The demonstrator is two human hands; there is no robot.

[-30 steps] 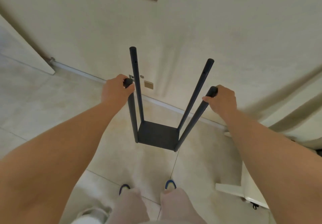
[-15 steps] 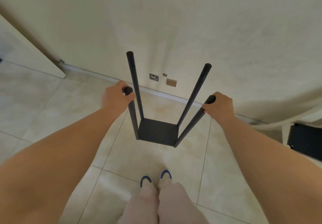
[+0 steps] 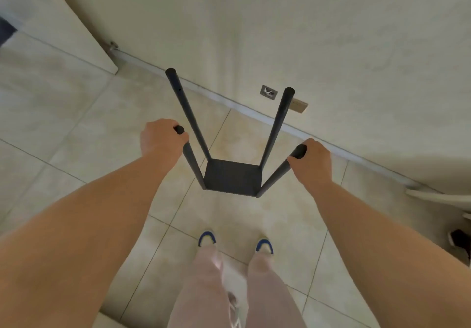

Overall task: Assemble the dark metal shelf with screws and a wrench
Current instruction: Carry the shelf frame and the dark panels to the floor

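Shelf [image 3: 233, 177] stands upright on the tiled floor [image 3: 76, 123] near the wall [image 3: 331, 34], 4 posts rising. Left hand [image 3: 160, 139] grips the near-left post top; right hand [image 3: 312, 160] grips the near-right post top.

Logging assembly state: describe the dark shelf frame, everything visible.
The dark shelf frame looks like matte black metal: one square panel at the bottom with four round posts rising from its corners, open above. A small hole shows near the far left post's top. It stands upright over the tiled floor near the wall; floor contact can't be confirmed. The left hand grips the near left post's top, the right hand the near right's.
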